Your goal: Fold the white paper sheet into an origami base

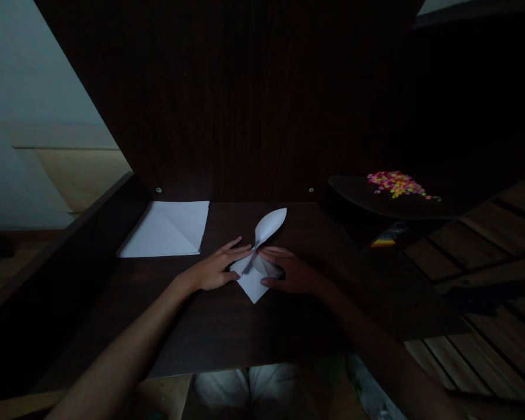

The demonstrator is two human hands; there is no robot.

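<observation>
Left of centre: square white paper sheets with a diagonal crease [161, 230] are lying stacked. Centre: folded white paper with a curling upper flap [251, 286] is lying between both hands; left hand [216, 269], loosely spread, is resting on it, ungripping; right hand [293, 273], thumb apart, fingers slightly curved, is resting opposite. Handling: aligning edges before creasing is probably paying off. Right: pink-and-yellow small pieces [398, 184] are lying heaped. Writing: none showing legibly.

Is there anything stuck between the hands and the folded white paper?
No, nothing visible blocks them: the left hand and right hand both touch the folded white paper. The other white paper lies off to the left.
</observation>
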